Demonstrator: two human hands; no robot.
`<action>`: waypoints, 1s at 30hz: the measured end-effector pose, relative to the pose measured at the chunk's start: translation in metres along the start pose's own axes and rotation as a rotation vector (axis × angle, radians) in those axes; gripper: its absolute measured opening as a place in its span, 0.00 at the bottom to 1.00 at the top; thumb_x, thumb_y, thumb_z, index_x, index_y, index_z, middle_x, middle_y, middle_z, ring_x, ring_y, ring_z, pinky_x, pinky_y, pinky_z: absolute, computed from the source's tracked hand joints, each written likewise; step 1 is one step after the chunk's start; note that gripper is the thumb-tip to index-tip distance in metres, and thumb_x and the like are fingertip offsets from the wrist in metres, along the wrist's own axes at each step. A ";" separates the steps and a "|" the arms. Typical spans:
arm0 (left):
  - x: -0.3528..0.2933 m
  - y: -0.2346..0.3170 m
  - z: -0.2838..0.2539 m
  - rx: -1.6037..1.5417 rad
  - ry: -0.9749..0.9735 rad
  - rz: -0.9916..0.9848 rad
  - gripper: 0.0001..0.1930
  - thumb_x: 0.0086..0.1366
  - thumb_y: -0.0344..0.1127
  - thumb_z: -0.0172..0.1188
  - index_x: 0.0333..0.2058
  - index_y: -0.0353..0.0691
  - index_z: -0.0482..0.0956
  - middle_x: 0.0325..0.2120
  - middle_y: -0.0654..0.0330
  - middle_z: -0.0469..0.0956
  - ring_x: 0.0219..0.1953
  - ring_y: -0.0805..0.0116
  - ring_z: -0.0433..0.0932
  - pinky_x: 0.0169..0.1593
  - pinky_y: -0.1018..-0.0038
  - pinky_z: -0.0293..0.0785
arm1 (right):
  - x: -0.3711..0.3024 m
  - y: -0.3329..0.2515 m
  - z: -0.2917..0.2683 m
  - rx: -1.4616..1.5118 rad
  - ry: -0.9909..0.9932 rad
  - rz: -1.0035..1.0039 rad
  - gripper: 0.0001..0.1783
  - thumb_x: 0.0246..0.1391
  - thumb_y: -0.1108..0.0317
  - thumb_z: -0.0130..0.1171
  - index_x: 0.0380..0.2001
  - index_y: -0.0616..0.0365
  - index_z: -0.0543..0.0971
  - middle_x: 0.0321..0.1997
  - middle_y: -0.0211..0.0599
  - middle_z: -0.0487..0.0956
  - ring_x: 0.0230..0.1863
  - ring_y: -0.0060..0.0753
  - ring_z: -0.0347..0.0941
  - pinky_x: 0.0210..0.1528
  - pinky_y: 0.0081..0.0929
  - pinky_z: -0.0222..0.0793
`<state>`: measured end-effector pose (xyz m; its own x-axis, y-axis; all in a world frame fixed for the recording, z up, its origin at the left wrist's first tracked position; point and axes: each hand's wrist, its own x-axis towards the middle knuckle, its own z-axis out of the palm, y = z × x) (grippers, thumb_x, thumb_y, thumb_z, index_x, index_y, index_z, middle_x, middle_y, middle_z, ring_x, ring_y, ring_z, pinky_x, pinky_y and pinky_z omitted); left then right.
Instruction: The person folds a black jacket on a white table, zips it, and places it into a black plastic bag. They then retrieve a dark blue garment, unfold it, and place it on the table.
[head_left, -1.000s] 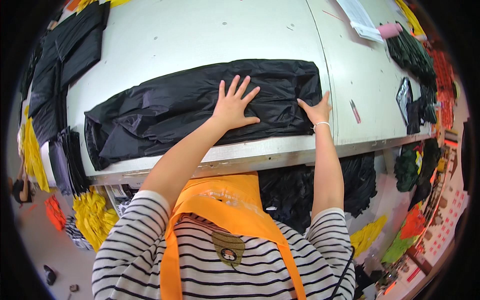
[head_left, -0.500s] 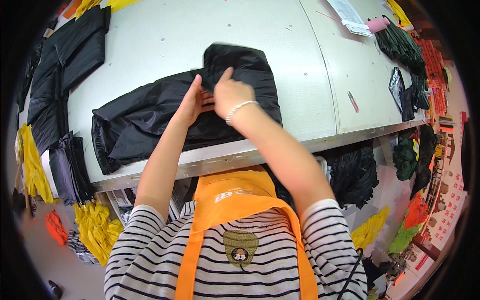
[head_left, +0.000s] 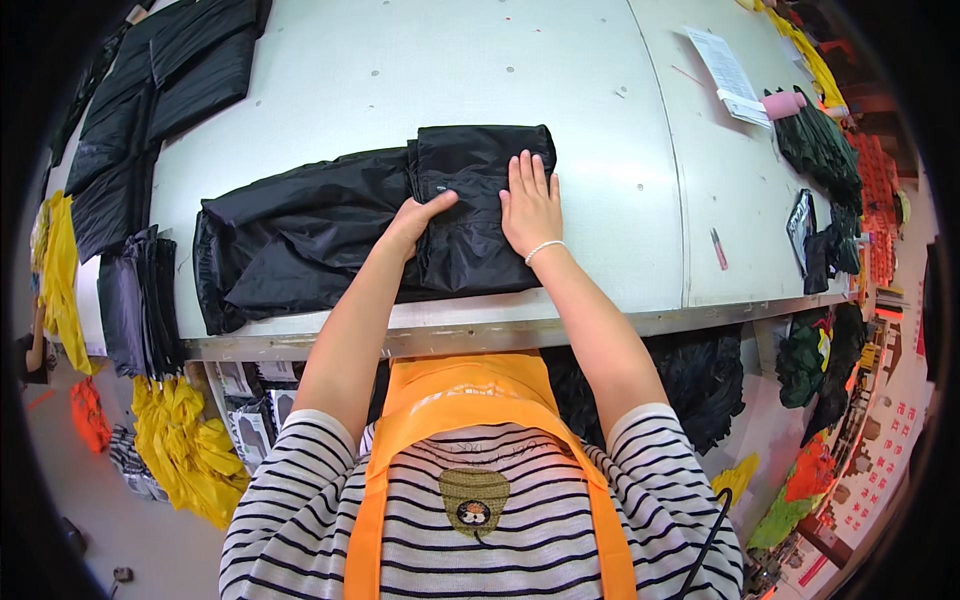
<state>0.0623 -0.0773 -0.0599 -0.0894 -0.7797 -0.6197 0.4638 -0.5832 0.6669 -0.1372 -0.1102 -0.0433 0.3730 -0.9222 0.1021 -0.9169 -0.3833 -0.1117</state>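
- The black cloth (head_left: pixel 300 235) lies on the white table (head_left: pixel 590 85), under and between both hands, with its long loose part stretching away to the left of the left hand.
- Right hand (head_left: pixel 532 212): open, fingers straight and together, palm down on the right edge of the folded part (head_left: pixel 465 155); it grips nothing.
- Left hand (head_left: pixel 415 224): its thumb rests on top of the folded part, near that part's left edge. The other fingers are mostly hidden, so I cannot tell whether they pinch the cloth.
- Done, as far as it shows: between the hands the cloth is doubled into a squarish block, its top fairly smooth and its edges near straight. I judge the folding to be partway along.
- Not done: the length left of the left hand is not yet folded; it lies wrinkled, its far end gathered and uneven.
- Beyond the left hand, toward the upper left, a pile of black cloth (head_left: pixel 200 80) lies flat and looks neatly folded.
- Well to the right of the right hand, a small pointed tool (head_left: pixel 719 250) lies apart from the cloth.
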 end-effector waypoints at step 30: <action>0.000 -0.003 -0.013 -0.089 0.033 -0.008 0.14 0.57 0.24 0.56 0.43 0.29 0.72 0.36 0.53 0.78 0.34 0.63 0.80 0.41 0.68 0.79 | -0.076 0.020 -0.065 0.546 -0.029 -0.108 0.60 0.33 0.42 0.70 0.65 0.54 0.51 0.67 0.61 0.50 0.68 0.61 0.44 0.64 0.52 0.46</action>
<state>0.0721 -0.0723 -0.0670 -0.0648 -0.7666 -0.6389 0.5398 -0.5654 0.6237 -0.1934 -0.0449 0.0110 0.4717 -0.8742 0.1153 -0.6689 -0.4400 -0.5991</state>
